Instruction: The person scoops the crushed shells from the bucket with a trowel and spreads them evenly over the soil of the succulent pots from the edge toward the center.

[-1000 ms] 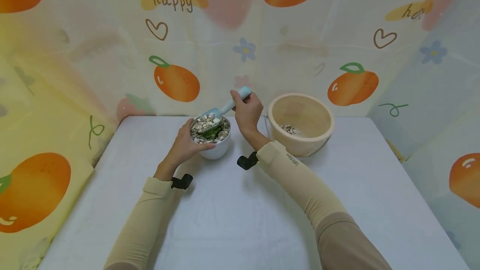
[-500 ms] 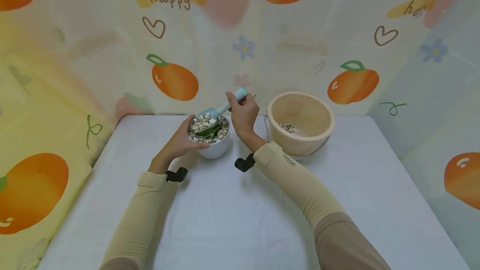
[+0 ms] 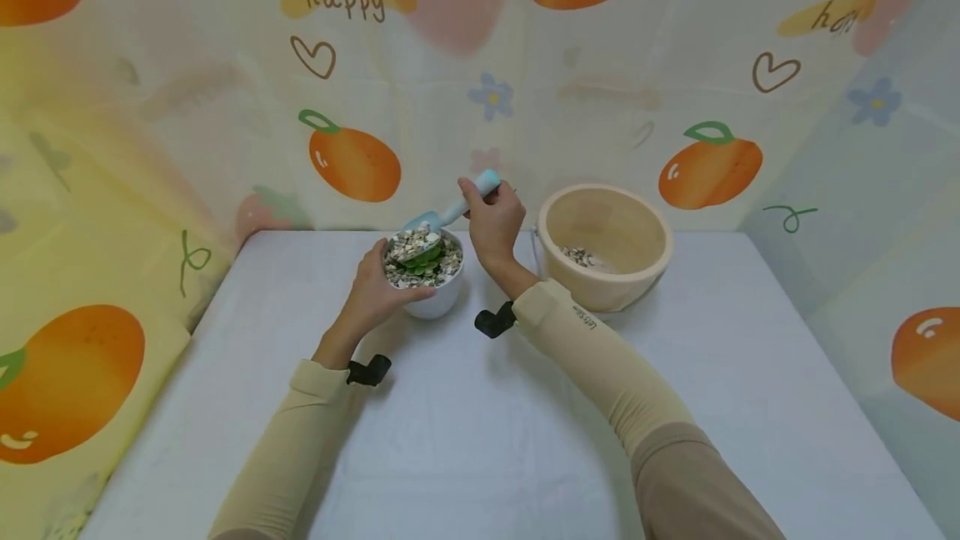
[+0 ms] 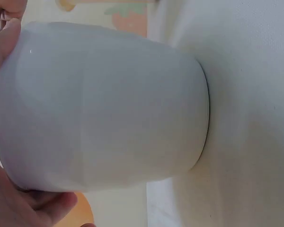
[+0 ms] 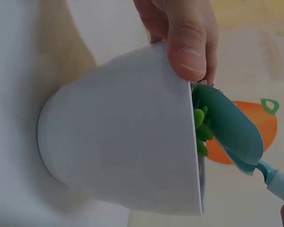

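Note:
A white flowerpot (image 3: 435,302) stands on the table, filled with pale and grey pebbles around a small green succulent (image 5: 203,134). My left hand (image 3: 372,286) holds the pot at its rim, thumb on the near side and fingers round the left side. In my right hand (image 3: 497,223) is the handle of a small light-blue trowel (image 5: 234,125), pinched between thumb and fingers. The trowel's blade slants down over the pot's opening and carries pebbles (image 3: 417,242), partly covering the succulent. In the left wrist view, the white pot wall fills most of the picture.
To the right of the right hand stands a large beige pot (image 3: 626,283) with a small heap of pebbles (image 3: 577,257) on its floor. Behind the white-covered table (image 3: 465,440) hangs a curtain (image 3: 442,140) printed with oranges.
Both hands stay almost in place on the pot and the trowel. A little more of the green leaves shows beneath the blade now.

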`<state>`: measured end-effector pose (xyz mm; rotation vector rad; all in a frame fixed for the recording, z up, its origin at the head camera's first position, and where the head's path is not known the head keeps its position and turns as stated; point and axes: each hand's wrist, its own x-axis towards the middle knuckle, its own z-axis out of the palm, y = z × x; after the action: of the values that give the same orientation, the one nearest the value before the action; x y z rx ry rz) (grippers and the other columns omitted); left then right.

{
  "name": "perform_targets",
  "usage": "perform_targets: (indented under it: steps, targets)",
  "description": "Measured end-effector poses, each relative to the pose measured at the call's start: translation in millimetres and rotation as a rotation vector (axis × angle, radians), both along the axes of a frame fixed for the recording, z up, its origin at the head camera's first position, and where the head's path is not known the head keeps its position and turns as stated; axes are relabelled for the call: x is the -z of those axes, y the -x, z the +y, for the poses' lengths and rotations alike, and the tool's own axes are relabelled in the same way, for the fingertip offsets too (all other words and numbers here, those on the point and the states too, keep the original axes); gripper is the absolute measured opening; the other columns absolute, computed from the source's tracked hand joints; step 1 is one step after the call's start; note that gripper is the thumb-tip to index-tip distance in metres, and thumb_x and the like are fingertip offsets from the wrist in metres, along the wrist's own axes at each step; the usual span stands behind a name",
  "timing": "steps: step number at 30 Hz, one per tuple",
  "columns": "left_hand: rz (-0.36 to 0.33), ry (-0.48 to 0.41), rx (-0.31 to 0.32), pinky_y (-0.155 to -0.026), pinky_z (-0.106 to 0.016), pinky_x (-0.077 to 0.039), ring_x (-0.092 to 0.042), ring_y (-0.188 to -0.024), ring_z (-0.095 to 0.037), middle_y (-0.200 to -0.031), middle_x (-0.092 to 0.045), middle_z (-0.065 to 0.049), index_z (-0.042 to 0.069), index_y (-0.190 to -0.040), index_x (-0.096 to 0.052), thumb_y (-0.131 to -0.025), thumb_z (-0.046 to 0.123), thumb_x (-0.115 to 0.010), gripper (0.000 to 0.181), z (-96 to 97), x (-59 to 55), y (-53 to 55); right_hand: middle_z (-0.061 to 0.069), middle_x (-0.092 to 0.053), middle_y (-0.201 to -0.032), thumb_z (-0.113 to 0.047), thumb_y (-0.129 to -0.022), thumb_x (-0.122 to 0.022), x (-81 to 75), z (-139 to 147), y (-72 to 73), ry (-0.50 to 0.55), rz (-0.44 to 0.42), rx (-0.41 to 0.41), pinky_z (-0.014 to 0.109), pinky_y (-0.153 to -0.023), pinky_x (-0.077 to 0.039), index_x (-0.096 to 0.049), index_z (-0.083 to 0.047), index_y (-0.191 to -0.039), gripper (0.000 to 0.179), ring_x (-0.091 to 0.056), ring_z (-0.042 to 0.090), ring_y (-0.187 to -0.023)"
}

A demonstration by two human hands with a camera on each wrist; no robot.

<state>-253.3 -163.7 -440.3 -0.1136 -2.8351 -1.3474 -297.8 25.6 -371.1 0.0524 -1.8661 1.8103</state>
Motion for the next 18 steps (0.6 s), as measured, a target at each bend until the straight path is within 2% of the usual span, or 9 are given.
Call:
perform_targets:
  steps: [4,10,14,18]
  targets:
    - [-0.031,0.017,0.046,-0.114,-0.061,-0.027,-0.025,-0.144,-0.040,-0.156,-0.024,-0.023,0.002,-0.155,-0.012,-0.068,0.053,-0.084,0.123,-5.7,-3.5,2.0,0.020,-0.068,-0.076,-0.026,-0.089,-0.072,1.9,-1.0,-1.4,0.003,-0.005,-0.029,0.039,-0.068,-0.061,-0.061,-0.002,-0.085,0.027,-0.069,0.032,-0.069]
    - [-0.073,-0.027,0.151,-0.117,-0.061,-0.021,-0.019,-0.147,-0.039,-0.161,-0.014,-0.021,0.007,-0.157,-0.003,-0.072,0.043,-0.084,0.123,-16.3,-2.8,13.4,0.021,-0.069,-0.080,-0.028,-0.090,-0.071,5.2,-4.5,-3.4,-0.007,0.017,-0.050,0.037,-0.068,-0.060,-0.062,-0.001,-0.089,0.028,-0.069,0.030,-0.072]
    - [-0.085,-0.084,0.142,-0.118,-0.059,-0.020,-0.019,-0.148,-0.036,-0.162,-0.014,-0.017,0.011,-0.157,-0.003,-0.071,0.042,-0.085,0.123,-15.1,1.4,15.8,0.021,-0.069,-0.081,-0.027,-0.089,-0.072,4.5,-5.0,-4.8,-0.006,0.024,-0.067,0.033,-0.068,-0.060,-0.062,-0.001,-0.090,0.028,-0.069,0.029,-0.074]
    - [-0.046,-0.116,0.114,-0.118,-0.058,-0.022,-0.023,-0.146,-0.033,-0.160,-0.020,-0.015,0.012,-0.157,-0.009,-0.070,0.043,-0.086,0.120,-9.6,4.6,13.6,0.021,-0.070,-0.081,-0.025,-0.089,-0.072,-0.5,-2.0,-5.7,0.003,0.041,-0.061,0.036,-0.070,-0.061,-0.061,-0.001,-0.087,0.026,-0.070,0.029,-0.075]
